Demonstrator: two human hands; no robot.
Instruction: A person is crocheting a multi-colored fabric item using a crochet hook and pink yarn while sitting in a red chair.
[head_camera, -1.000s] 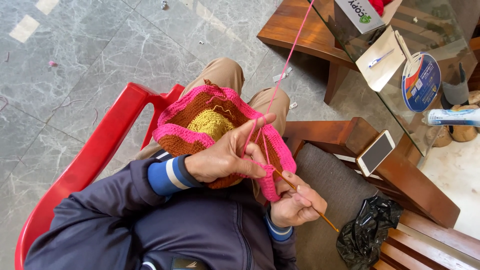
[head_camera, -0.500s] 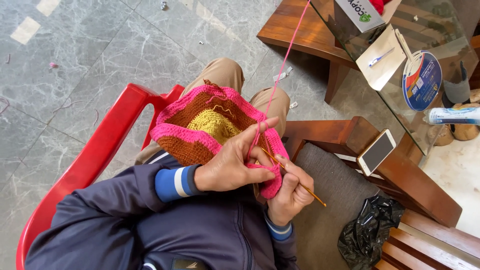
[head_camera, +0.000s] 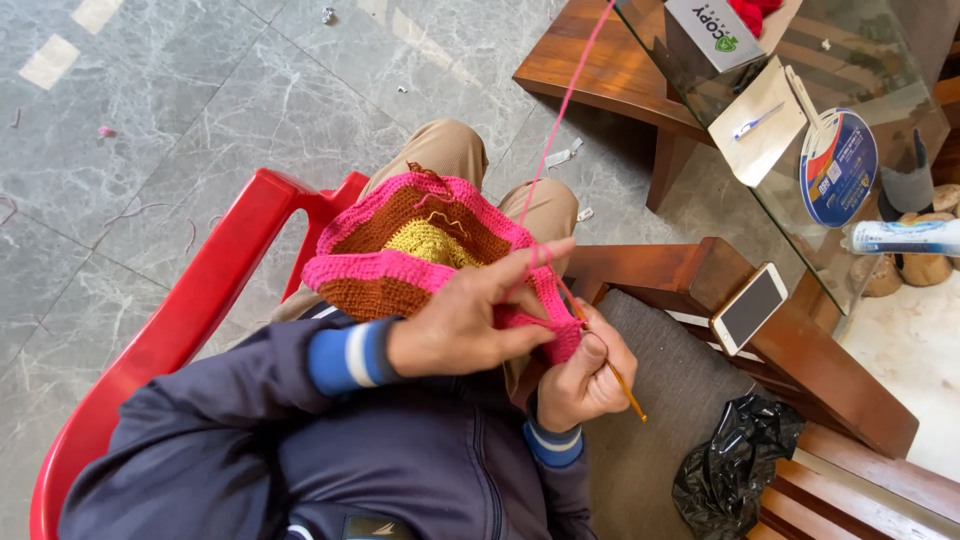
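Stitching along the pink border was in hand. The left hand (head_camera: 462, 325) pinched the crocheted piece (head_camera: 425, 255) on the lap, pink yarn (head_camera: 560, 110) over a finger; the right hand (head_camera: 585, 375) gripped the crochet hook (head_camera: 612, 368) — its tip at the edge. Next — likely a steady yarn-over, tension kept even.

head view | looks steeply down | close over lap | single view
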